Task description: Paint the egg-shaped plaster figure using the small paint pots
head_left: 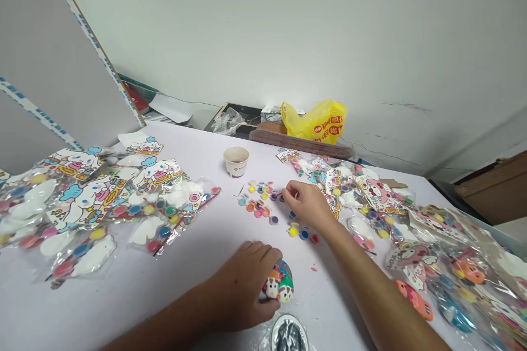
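Note:
My left hand [242,282] is closed around a small painted figurine [279,285] with white, red and green parts, held against the white table [135,290] near the front edge. My right hand [307,203] reaches forward to a cluster of small round paint pots [259,200] in many colours. Its fingers pinch together at a strip of these pots, though what they grip is too small to name. More loose pots [302,233] lie just below that wrist.
Clear bags of cartoon plaster kits [94,203] cover the left side, and more bags [411,230] pile up on the right. A paper cup [236,161] stands at the back centre. A yellow plastic bag [317,120] sits by the wall. A round silvery dish [289,334] lies at the front edge.

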Demonstrator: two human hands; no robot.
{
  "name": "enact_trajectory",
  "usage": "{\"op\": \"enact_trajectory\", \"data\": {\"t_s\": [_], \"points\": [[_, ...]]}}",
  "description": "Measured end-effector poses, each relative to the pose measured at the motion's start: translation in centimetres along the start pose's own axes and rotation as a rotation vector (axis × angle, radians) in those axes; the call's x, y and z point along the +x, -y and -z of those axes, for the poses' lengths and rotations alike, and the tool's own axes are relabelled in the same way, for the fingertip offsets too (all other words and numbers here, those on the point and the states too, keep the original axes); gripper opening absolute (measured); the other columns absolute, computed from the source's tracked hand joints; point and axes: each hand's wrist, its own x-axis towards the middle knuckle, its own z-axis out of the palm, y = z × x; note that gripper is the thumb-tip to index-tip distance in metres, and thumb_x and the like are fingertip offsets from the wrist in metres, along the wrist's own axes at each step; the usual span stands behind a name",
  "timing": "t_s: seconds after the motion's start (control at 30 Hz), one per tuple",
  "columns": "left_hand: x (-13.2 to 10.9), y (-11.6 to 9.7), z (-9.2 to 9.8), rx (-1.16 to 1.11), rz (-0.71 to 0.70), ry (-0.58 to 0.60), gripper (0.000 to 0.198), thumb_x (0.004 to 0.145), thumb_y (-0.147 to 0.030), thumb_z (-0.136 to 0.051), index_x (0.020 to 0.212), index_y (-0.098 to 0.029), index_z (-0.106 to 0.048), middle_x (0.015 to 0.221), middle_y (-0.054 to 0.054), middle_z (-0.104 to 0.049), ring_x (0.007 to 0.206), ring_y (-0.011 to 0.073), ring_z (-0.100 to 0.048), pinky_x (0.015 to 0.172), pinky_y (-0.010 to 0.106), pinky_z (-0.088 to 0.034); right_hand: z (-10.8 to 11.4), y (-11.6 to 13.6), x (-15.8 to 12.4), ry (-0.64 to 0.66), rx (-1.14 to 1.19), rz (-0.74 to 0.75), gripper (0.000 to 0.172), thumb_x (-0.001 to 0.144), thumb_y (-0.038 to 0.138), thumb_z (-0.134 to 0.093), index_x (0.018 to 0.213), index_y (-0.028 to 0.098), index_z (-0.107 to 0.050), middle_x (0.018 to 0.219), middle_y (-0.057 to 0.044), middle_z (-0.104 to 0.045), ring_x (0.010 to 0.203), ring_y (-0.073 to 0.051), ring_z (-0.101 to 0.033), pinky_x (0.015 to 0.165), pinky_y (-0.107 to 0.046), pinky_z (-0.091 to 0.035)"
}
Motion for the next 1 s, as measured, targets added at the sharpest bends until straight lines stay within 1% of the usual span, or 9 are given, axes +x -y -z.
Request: {"op": "enact_trajectory", "data": {"t_s": [0.2, 0.43, 0.53, 0.63, 0.77, 0.9, 1.0], "points": [[0.1, -0.2, 0.2, -0.001, 0.01, 0.001, 0.038, 0.075, -0.024, -0.064, 0.107, -0.023, -0.046, 0.106, 0.004, -0.057, 0.095, 0.0252, -0.049, 0.086, 0.039, -0.038, 0.3, 0.0, -0.1, 0.005, -0.003, -0.02, 0.025, 0.088, 0.028, -0.053, 0.064, 0.021, -0.053, 0.06, 0.002, -0.061, 0.054, -0.015, -0.053, 0.051, -0.026, -0.023], [0.1, 0.0, 0.1, 0.017, 0.004, -0.001, 0.038, 0.074, -0.024, -0.064, 0.107, -0.023, -0.045, 0.105, 0.003, -0.056, 0.094, 0.0245, -0.049, 0.086, 0.039, -0.038, 0.1, -0.1, -0.1, -0.001, 0.013, -0.011, 0.026, 0.086, 0.028, -0.054, 0.062, 0.021, -0.052, 0.056, 0.002, -0.059, 0.052, -0.015, -0.051, 0.051, -0.026, -0.022], [0.1, -0.1, 0.2, 0.028, 0.009, 0.008, 0.037, 0.075, -0.025, -0.064, 0.106, -0.023, -0.045, 0.104, 0.003, -0.056, 0.094, 0.0244, -0.049, 0.085, 0.038, -0.038, 0.5, -0.2, -0.1, -0.031, 0.038, -0.009, 0.025, 0.086, 0.029, -0.054, 0.063, 0.021, -0.054, 0.058, 0.002, -0.061, 0.054, -0.015, -0.052, 0.052, -0.026, -0.025], [0.1, -0.3, 0.4, 0.032, 0.017, 0.016, 0.036, 0.075, -0.025, -0.063, 0.106, -0.023, -0.045, 0.104, 0.004, -0.056, 0.093, 0.0243, -0.049, 0.085, 0.037, -0.038, 1.4, -0.4, -0.5, -0.073, 0.08, -0.007, 0.025, 0.087, 0.032, -0.053, 0.064, 0.021, -0.054, 0.06, 0.001, -0.06, 0.056, -0.016, -0.052, 0.053, -0.026, -0.029], [0.0, -0.4, 0.5, 0.036, 0.019, 0.018, 0.037, 0.074, -0.027, -0.065, 0.106, -0.023, -0.047, 0.103, 0.004, -0.056, 0.092, 0.0249, -0.049, 0.083, 0.037, -0.039, 2.5, -0.7, -1.4, -0.108, 0.166, -0.017, 0.03, 0.09, 0.037, -0.05, 0.064, 0.022, -0.051, 0.055, 0.002, -0.054, 0.052, -0.016, -0.051, 0.052, -0.026, -0.033], [0.0, -0.5, 0.7, 0.037, 0.022, 0.024, 0.038, 0.074, -0.026, -0.065, 0.108, -0.022, -0.048, 0.104, 0.005, -0.057, 0.093, 0.025, -0.05, 0.084, 0.037, -0.039, 2.6, -1.1, -2.2, -0.127, 0.253, -0.042, 0.035, 0.091, 0.043, -0.048, 0.063, 0.022, -0.051, 0.053, 0.003, -0.049, 0.05, -0.016, -0.05, 0.05, -0.026, -0.035], [0.0, -0.6, 0.7, 0.025, 0.024, 0.017, 0.04, 0.075, -0.025, -0.065, 0.11, -0.023, -0.048, 0.106, 0.005, -0.057, 0.094, 0.0249, -0.051, 0.085, 0.037, -0.038, 2.5, -1.5, -2.8, -0.12, 0.306, -0.055, 0.037, 0.091, 0.046, -0.046, 0.064, 0.021, -0.051, 0.054, 0.002, -0.05, 0.049, -0.016, -0.051, 0.049, -0.026, -0.037]]}}
